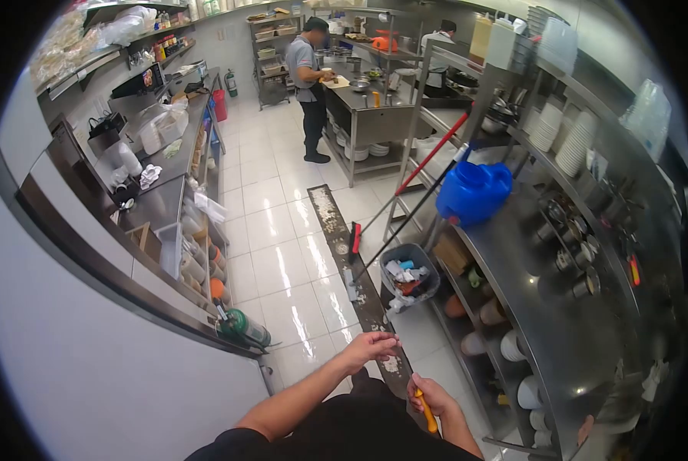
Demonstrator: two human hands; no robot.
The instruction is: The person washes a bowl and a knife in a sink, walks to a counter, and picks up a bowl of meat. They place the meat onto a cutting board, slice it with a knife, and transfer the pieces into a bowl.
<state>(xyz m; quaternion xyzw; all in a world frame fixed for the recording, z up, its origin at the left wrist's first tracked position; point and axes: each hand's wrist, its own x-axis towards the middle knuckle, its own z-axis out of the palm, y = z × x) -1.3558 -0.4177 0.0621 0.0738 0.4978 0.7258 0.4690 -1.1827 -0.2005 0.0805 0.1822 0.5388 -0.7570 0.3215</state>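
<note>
My right hand [436, 393], at the bottom of the view, is wrapped round the yellow handle [427, 415] of a slim tool. The handle points down toward my body, and the tool's working end is hidden by the hand. Up and to the left of it, my left hand [370, 349] hangs over the dark floor drain strip [374, 307]. Its fingers are bent and pressed together at the tips, and I cannot tell what, if anything, is between them. A gap separates the two hands.
A grey trash bin [430, 288] stands ahead, beside a red-headed squeegee [355, 238]. Right is a steel counter [543, 307] bearing a blue jug [474, 192]. A green cylinder [245, 329] stands left, near the white door [90, 346]. A person [307, 84] works at a far table [382, 127].
</note>
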